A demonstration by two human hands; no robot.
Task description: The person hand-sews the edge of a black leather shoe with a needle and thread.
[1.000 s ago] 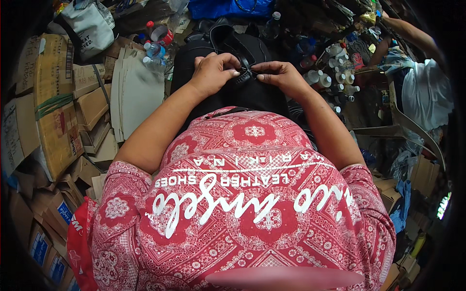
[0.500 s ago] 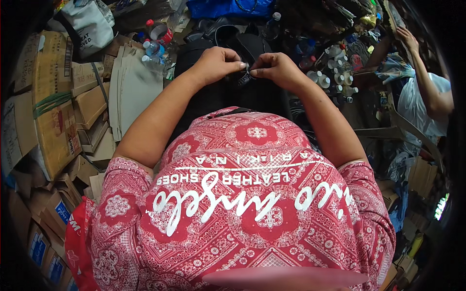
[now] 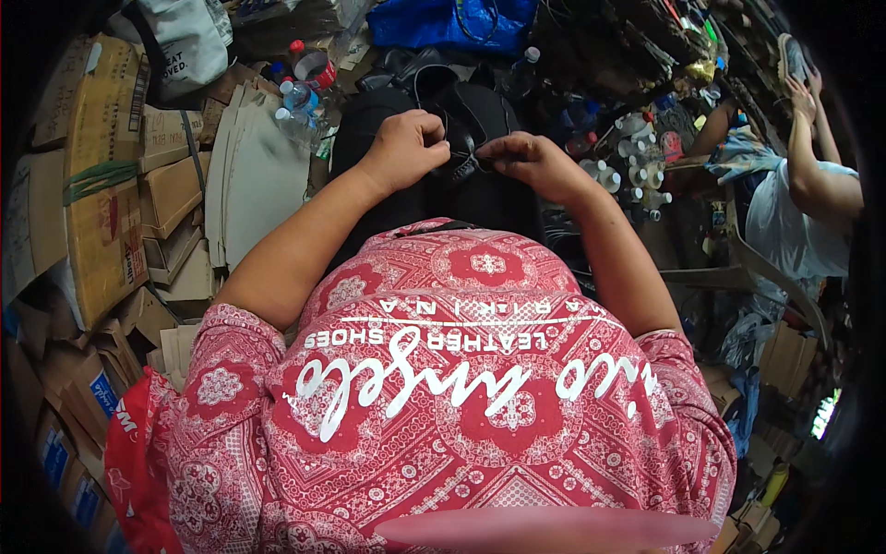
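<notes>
A black item (image 3: 464, 171) that looks like part of a shoe lies in my lap, with a small textured strip along its edge. Thin pale strands, like thread, run from it between my hands. My left hand (image 3: 406, 150) is closed, thumb and fingertips pinched together by the strands. To its right, my right hand (image 3: 540, 164) pinches with thumb and forefinger at the other side, seemingly on a strand too. What exactly lies between the fingertips is too small to make out. Dark shoe-like pieces (image 3: 420, 78) sit just beyond my hands.
Flattened cardboard (image 3: 101, 185) and stacked boxes (image 3: 171, 198) crowd the left. Plastic bottles (image 3: 300, 97) stand behind my left hand, with several more bottles (image 3: 637, 148) to the right. A blue bag (image 3: 452, 23) lies at the back. Another person (image 3: 817, 194) at the right holds up a shoe (image 3: 791, 57).
My hands have drawn slightly apart from nearly touching, and strands now show between them. The view has shifted a little. At the right, the other person's second hand and the shoe have come into sight.
</notes>
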